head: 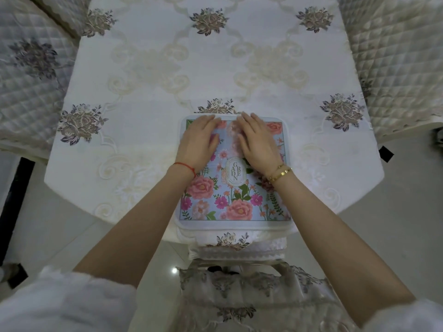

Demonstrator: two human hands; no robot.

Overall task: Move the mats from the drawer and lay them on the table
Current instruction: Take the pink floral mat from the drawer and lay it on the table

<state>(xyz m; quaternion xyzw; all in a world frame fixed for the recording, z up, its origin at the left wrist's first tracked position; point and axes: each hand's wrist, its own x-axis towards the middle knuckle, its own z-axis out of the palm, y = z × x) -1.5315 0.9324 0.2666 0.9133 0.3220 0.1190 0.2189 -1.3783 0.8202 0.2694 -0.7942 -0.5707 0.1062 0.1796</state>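
Floral mat lies on table, both hands flat atop.

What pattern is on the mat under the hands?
Pink flowers on pale blue, white border, on the mat; head view.

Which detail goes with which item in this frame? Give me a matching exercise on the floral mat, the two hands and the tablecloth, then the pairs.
Items
1. floral mat
2. left hand
3. right hand
4. tablecloth

Details
A. gold bracelet at the wrist
B. lies flat at the table's near edge, printed GARDEN
C. red string at the wrist
D. cream, with embroidered grey-brown roses

Pairs: 1-B, 2-C, 3-A, 4-D

Both hands rest palm down on the mat's far half.
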